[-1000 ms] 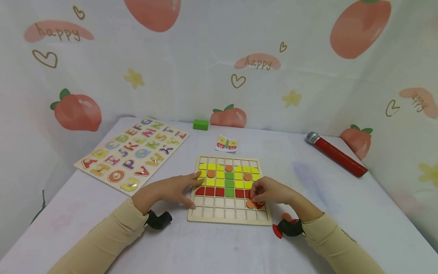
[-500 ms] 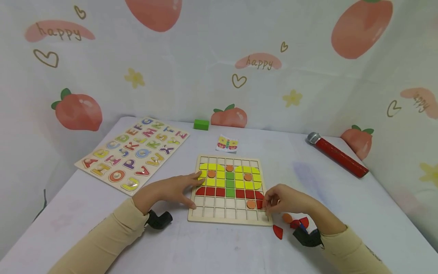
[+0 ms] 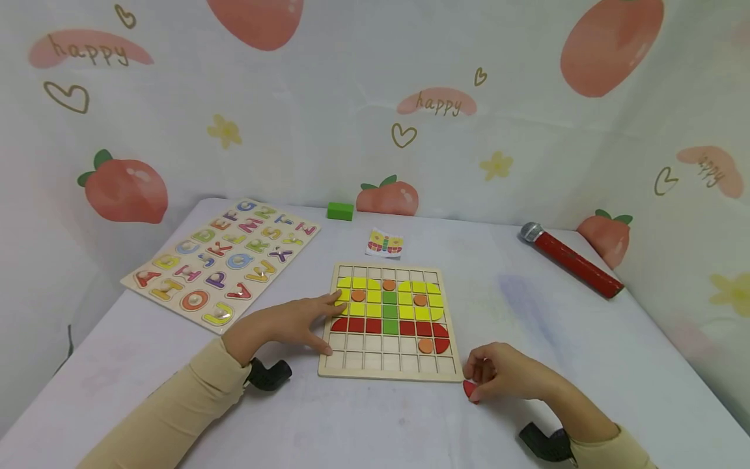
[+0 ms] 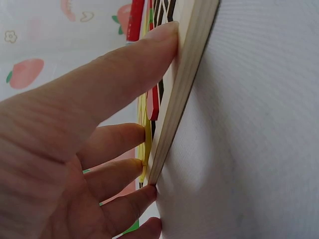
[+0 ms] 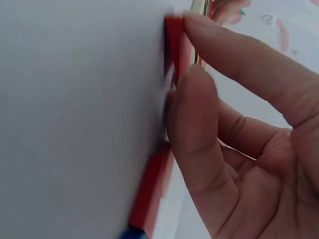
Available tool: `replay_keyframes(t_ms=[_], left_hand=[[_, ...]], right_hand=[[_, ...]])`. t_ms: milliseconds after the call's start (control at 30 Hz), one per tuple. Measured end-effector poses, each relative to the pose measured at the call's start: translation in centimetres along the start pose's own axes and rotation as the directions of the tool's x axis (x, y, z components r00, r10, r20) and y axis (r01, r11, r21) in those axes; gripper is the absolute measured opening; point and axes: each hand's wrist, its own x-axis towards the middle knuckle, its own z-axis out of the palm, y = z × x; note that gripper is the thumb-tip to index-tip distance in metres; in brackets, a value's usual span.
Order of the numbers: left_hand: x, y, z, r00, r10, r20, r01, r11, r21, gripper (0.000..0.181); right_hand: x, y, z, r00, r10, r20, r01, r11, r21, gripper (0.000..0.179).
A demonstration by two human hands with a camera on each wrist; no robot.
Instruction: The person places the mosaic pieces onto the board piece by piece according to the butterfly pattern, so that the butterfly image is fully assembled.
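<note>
A wooden grid board [image 3: 351,368] lies on the table, bearing flat yellow, red, green and orange puzzle pieces laid as a butterfly. My left hand [image 3: 287,329] rests on its left edge, fingers spread; in the left wrist view the thumb [image 4: 149,47] presses on the board's rim. Off the lower right corner, my right hand [image 3: 515,374] pinches a red rounded-corner puzzle piece [image 3: 469,391] between thumb and forefinger. The right wrist view shows that red piece [image 5: 175,35] at the fingertips, slightly blurred. Another red piece [image 5: 149,191] lies nearby there, hidden by the hand in the head view.
A small butterfly picture card [image 3: 385,243] lies behind the board, and a green block [image 3: 340,211] farther back. At left is an alphabet peg board [image 3: 228,267]. A red toy microphone [image 3: 574,260] lies at the back right. Printed cloth hangs behind.
My right hand has let go of a red piece at the board's right side and moved down and right to another red piece on the table. The left hand has stayed on the board.
</note>
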Motion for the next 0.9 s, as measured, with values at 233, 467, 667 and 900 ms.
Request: replay_keyframes(t_ms=[233, 467, 667, 900], left_hand=[[-0.1, 0.1, -0.1, 1.000, 0.008, 0.006, -0.008, 1.000, 0.001, 0.084], [-0.1, 0.1, -0.1, 1.000, 0.019, -0.004, -0.019, 1.000, -0.002, 0.083], [-0.2, 0.1, -0.1, 1.000, 0.014, -0.002, -0.014, 0.999, -0.029, 0.084], [-0.3, 0.1, 0.0, 1.000, 0.010, -0.009, -0.011, 0.999, -0.031, 0.082]], right_hand=[[0.0, 0.0, 0.0, 0.999, 0.000, 0.035, -0.001, 0.999, 0.034, 0.021], [1.4, -0.8, -1.3, 0.999, -0.030, 0.012, 0.029, 0.997, 0.078, 0.019], [4.7, -2.6, -1.5, 0.998, -0.065, -0.019, 0.067, 0.993, 0.097, 0.017], [7.8, -4.2, -1.1, 0.996, -0.087, -0.012, 0.087, 0.993, 0.075, 0.012]])
